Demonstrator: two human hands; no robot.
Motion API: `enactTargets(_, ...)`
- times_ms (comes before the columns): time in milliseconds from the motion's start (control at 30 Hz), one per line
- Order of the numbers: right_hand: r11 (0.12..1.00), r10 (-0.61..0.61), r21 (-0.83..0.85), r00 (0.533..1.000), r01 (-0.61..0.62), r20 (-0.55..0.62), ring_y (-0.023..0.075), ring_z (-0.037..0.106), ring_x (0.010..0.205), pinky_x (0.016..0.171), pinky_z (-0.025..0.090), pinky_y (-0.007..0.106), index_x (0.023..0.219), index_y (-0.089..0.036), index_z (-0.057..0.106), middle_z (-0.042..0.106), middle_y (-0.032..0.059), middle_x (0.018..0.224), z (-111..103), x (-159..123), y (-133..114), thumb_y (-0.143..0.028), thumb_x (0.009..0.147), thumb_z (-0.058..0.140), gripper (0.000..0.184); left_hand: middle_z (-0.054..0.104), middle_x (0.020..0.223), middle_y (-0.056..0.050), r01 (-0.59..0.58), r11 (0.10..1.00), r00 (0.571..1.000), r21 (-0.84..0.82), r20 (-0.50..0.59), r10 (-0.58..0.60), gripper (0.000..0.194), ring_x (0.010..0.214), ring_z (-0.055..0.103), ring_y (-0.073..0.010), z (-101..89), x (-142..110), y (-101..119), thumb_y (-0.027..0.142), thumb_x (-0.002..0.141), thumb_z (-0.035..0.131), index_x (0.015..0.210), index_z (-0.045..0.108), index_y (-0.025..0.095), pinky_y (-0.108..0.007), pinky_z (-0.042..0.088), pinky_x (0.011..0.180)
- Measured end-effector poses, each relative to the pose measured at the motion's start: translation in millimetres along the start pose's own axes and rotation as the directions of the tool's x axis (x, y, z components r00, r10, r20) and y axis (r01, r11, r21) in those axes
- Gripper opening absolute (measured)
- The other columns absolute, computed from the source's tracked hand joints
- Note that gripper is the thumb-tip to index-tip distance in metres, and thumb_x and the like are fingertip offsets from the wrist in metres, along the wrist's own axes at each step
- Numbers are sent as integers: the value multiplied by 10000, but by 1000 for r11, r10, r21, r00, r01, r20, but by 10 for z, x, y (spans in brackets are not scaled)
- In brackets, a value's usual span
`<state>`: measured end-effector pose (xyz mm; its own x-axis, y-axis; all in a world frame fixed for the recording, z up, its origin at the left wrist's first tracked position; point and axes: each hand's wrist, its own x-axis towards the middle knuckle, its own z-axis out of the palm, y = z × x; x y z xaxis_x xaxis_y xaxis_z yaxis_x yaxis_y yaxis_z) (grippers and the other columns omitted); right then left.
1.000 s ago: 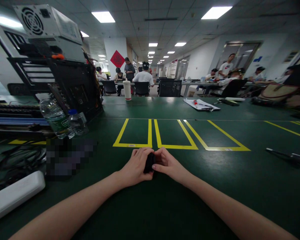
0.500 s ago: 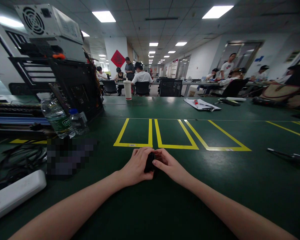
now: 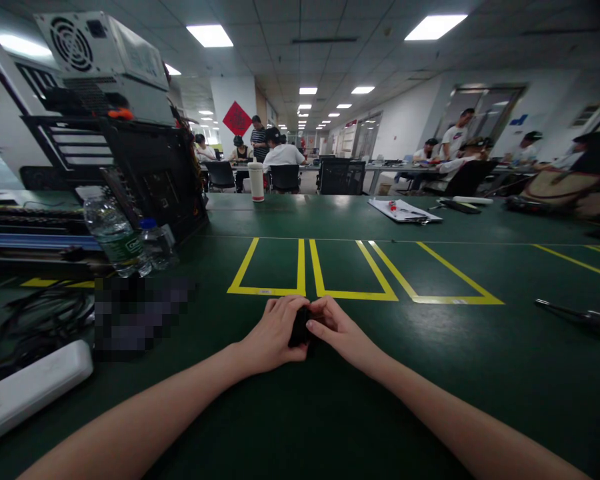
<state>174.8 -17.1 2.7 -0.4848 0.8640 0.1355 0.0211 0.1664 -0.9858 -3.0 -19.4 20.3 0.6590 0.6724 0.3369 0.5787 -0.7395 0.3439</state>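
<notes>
A small black object (image 3: 300,328) sits between my two hands, low over the green table (image 3: 300,413); its kind cannot be made out, as fingers cover much of it. My left hand (image 3: 275,333) wraps round it from the left, fingers over the top and thumb along the near side. From the right, my right hand (image 3: 339,330) has its thumb and fingers closed at the object's right side. Just beyond the hands are yellow tape outlines (image 3: 357,293) on the table.
At left stand plastic bottles (image 3: 115,233), a black computer case (image 3: 155,180), black cables (image 3: 25,327) and a white power strip (image 3: 35,390). A white cup (image 3: 256,181) and a clipboard (image 3: 405,212) lie farther back. A black pen-like tool (image 3: 580,317) rests at right. People sit in the background.
The view has tilted up very slightly. Both hands keep the same hold on the black object, with hardly any movement.
</notes>
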Motion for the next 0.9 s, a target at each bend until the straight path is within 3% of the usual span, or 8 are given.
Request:
enactTargets(133,999,23,-33,1000,-23,3,166,515,935,845,422,359,967,-209,464,516,19,958,-15,8,13,-267,788,534,201,434,1172,-90,4,1000,1000,-3,9,-4,603,1091,408,-245,-18,0,13,234,698,597,1202,268,195,-408,323,915)
enactTargets(333,995,-23,102,997,15,76,167,526,961,869,415,363,921,-213,438,521,9,983,-26,16,47,-226,699,644,303,424,1179,-89,16,1000,1000,-6,24,-16,605,1092,405,-245,-21,-6,5,232,695,599,1199,267,205,-415,311,923)
enactTargets(533,1000,13,18,1000,-13,6,166,533,918,818,445,351,894,-211,466,527,5,929,5,-23,-71,-282,798,518,130,426,1180,-95,8,1000,1000,-16,23,-8,589,1096,403,-255,-44,-8,24,234,709,586,1201,263,210,-429,310,914)
enactTargets(733,997,73,-24,997,-74,-11,177,510,977,880,412,374,973,-200,463,523,29,995,-15,-5,-35,-260,785,537,211,426,1180,-99,12,1000,1000,-17,20,-12,605,1099,401,-250,-21,-8,11,229,704,591,1207,257,200,-425,308,921)
enactTargets(900,997,-5,74,997,0,74,166,531,944,858,424,362,903,-202,435,522,7,956,-41,22,60,-212,701,642,289,425,1177,-106,12,1000,1000,14,10,-12,616,1097,397,-251,17,-10,-18,225,684,606,1195,265,182,-420,312,918)
